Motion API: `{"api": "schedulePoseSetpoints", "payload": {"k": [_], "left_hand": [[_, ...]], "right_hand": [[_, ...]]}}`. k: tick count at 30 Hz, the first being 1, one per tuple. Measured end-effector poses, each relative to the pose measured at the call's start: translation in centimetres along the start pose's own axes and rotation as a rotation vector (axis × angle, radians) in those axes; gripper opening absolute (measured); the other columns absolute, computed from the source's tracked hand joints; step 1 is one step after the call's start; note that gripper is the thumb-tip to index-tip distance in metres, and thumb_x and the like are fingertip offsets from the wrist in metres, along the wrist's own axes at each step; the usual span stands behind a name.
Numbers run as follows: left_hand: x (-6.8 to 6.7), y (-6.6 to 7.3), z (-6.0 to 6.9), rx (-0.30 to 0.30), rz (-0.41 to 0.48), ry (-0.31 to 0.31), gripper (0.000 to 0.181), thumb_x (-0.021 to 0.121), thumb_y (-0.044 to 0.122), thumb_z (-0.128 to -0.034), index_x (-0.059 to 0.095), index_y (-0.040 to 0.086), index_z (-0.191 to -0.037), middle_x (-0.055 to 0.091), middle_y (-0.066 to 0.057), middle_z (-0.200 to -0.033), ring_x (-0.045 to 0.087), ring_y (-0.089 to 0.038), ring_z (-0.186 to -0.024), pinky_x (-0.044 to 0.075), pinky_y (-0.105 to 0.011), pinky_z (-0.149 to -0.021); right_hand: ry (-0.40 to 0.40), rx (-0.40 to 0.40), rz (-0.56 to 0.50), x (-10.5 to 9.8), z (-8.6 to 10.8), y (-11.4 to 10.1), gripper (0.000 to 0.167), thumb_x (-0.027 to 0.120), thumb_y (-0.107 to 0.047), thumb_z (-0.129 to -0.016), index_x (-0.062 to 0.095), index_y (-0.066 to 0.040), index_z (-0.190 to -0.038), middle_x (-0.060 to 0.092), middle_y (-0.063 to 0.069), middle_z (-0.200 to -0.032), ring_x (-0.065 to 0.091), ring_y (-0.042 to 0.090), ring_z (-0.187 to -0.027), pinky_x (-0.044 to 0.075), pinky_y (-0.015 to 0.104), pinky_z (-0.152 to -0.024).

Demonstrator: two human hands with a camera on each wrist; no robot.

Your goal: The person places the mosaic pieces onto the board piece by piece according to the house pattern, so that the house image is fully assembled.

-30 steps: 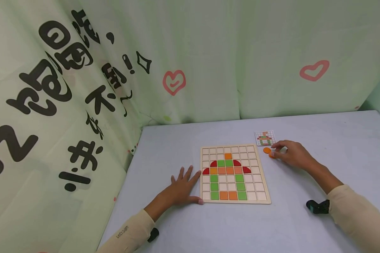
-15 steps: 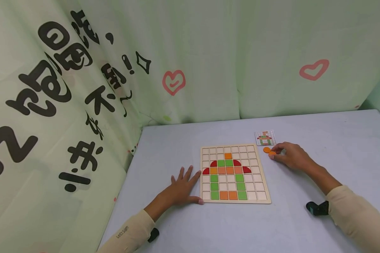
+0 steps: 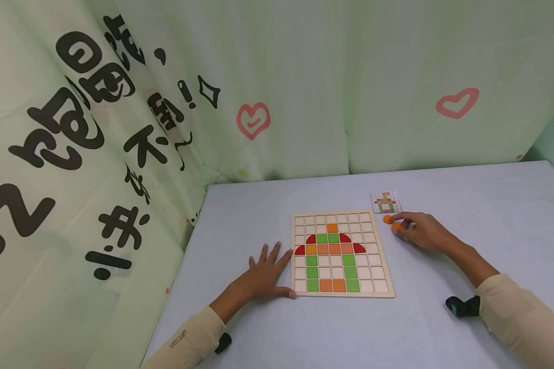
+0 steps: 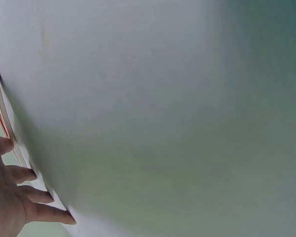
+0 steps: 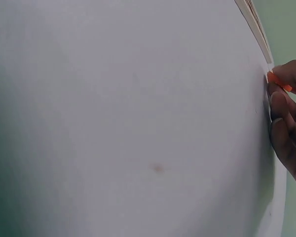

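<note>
A square wooden grid board [image 3: 367, 273] lies on the table, with red quarter-round pieces and green and orange squares set in its cells. My left hand [image 3: 264, 277] rests with fingers spread at the board's left edge, thumb and forefinger touching the frame. Off the board's upper right side, my right hand [image 3: 422, 231] pinches an orange disc [image 3: 395, 227] between thumb and forefinger, just above the tabletop. The right wrist view shows the same orange disc [image 5: 280, 82] tilted between the fingertips. A second orange disc [image 3: 387, 219] lies beside it, close to the forefinger.
A small printed pattern card [image 3: 386, 202] lies behind the discs. The table [image 3: 240, 215] has a pale cloth on it. Light green curtains [image 3: 304, 102] with black lettering and red hearts hang behind and to the left.
The right thumb and forefinger have closed on the nearer orange disc and shifted it very slightly. My left hand and the board have stayed in place.
</note>
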State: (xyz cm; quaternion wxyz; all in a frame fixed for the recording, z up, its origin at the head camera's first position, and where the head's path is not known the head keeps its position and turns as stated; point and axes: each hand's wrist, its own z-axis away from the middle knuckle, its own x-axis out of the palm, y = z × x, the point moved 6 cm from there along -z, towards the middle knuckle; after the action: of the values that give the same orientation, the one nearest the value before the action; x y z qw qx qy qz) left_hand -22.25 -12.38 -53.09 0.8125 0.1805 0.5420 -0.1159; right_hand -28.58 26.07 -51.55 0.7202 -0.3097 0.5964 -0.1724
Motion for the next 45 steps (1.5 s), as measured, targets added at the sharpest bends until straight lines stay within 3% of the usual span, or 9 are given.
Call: {"api": "schedulePoseSetpoints", "payload": {"k": [14, 25, 31, 39, 45], "left_hand": [[-0.1, 0.0, 0.0, -0.004, 0.011, -0.006, 0.110, 0.068, 0.075, -0.0756, 0.019, 0.028, -0.162, 0.011, -0.012, -0.170, 0.010, -0.047, -0.154, 0.024, -0.076, -0.109], [0.0, 0.0, -0.1, -0.006, 0.018, -0.008, 0.110, 0.068, 0.075, -0.0755, 0.018, 0.029, -0.162, 0.010, -0.011, -0.170, 0.009, -0.046, -0.154, 0.023, -0.076, -0.109], [0.3, -0.1, -0.1, -0.004, 0.018, -0.006, 0.110, 0.068, 0.076, -0.0750, 0.018, 0.029, -0.162, 0.010, -0.010, -0.170, 0.008, -0.046, -0.154, 0.023, -0.076, -0.109], [0.5, -0.1, 0.1, 0.009, 0.010, -0.007, 0.109, 0.067, 0.075, -0.0765, 0.017, 0.028, -0.162, 0.010, -0.011, -0.170, 0.009, -0.047, -0.154, 0.024, -0.076, -0.109], [-0.2, 0.3, 0.3, 0.019, 0.027, 0.002, 0.108, 0.069, 0.072, -0.0778, 0.020, 0.025, -0.162, 0.012, -0.013, -0.169, 0.011, -0.048, -0.153, 0.024, -0.077, -0.108]], "right_hand": [[-0.021, -0.056, -0.031, 0.2, -0.8, -1.1, 0.030, 0.067, -0.010, -0.094, 0.067, 0.001, -0.122, 0.064, 0.010, -0.093, 0.054, 0.014, -0.062, 0.046, 0.025, -0.054], [-0.069, -0.119, -0.086, 1.2, -2.3, -3.6, 0.033, 0.067, -0.004, -0.092, 0.066, 0.003, -0.123, 0.065, 0.012, -0.100, 0.057, 0.017, -0.076, 0.053, 0.025, -0.059], [-0.082, -0.180, -0.090, 1.7, -3.1, -5.1, 0.034, 0.070, -0.003, -0.090, 0.067, 0.006, -0.123, 0.069, 0.012, -0.099, 0.057, 0.015, -0.069, 0.051, 0.025, -0.057], [-0.082, -0.221, -0.030, 2.3, -3.7, -6.7, 0.035, 0.070, -0.007, -0.091, 0.067, 0.004, -0.124, 0.071, 0.007, -0.101, 0.057, 0.018, -0.089, 0.050, 0.024, -0.072], [-0.085, -0.222, -0.005, 2.4, -4.2, -7.6, 0.035, 0.069, -0.008, -0.091, 0.067, 0.005, -0.124, 0.072, 0.007, -0.100, 0.059, 0.018, -0.089, 0.051, 0.030, -0.078]]}}
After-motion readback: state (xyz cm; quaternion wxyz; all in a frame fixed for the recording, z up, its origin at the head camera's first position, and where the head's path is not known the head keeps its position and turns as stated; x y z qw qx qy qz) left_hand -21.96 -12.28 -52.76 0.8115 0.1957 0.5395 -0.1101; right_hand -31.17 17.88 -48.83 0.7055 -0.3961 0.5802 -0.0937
